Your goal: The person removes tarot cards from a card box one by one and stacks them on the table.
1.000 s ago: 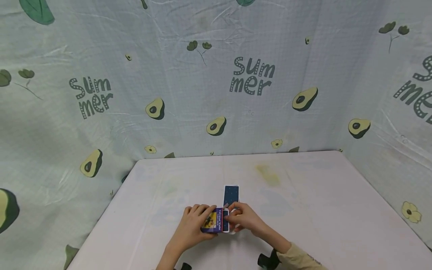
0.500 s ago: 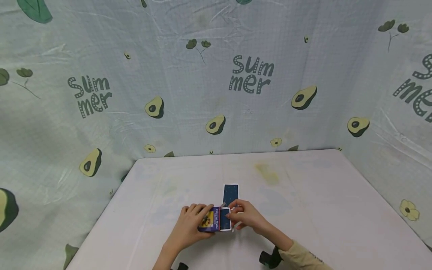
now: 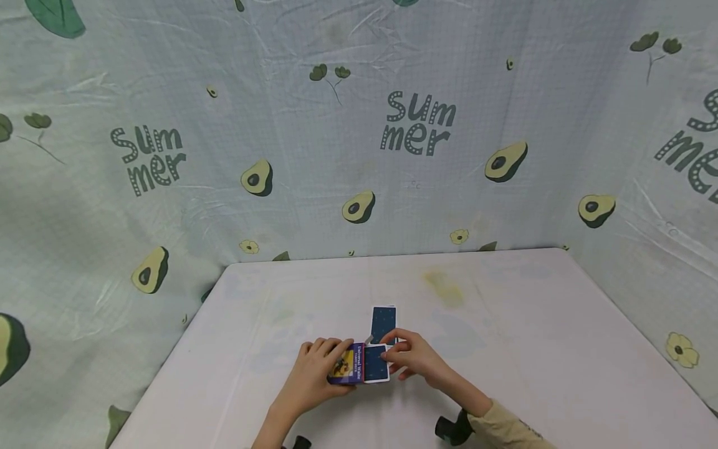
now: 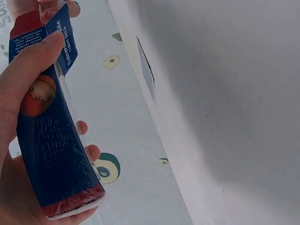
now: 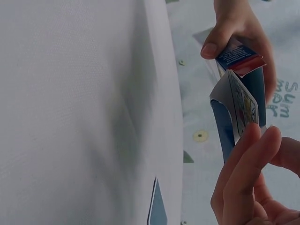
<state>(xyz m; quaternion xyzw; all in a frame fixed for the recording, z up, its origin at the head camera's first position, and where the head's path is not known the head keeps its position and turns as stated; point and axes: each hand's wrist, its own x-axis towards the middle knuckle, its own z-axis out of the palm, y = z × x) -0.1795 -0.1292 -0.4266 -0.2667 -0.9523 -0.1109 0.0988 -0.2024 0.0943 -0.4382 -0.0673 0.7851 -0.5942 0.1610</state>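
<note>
My left hand (image 3: 314,377) grips a blue and purple tarot card box (image 3: 346,365) around its sides, the thumb lying along its narrow edge in the left wrist view. Out of the box's right end sticks a stack of dark blue-backed tarot cards (image 3: 376,364). My right hand (image 3: 417,360) pinches the outer end of these cards between thumb and fingers. In the right wrist view a printed card face (image 5: 243,103) shows beside the raised box flap (image 5: 222,124). Just beyond the hands, another blue-backed card pile (image 3: 384,321) lies on the white table (image 3: 291,299).
A pale cloth (image 3: 314,156) printed with avocados and "summer" lettering hangs behind the table and along both sides. Black wrist camera mounts show near the forearms, one below the right sleeve (image 3: 505,427). The table cover has a yellowish stain (image 3: 445,289).
The right hand has moved a little to the right, and the cards it pinches have slid farther out of the box. The left hand and box shifted slightly left. The pile on the table stayed put.
</note>
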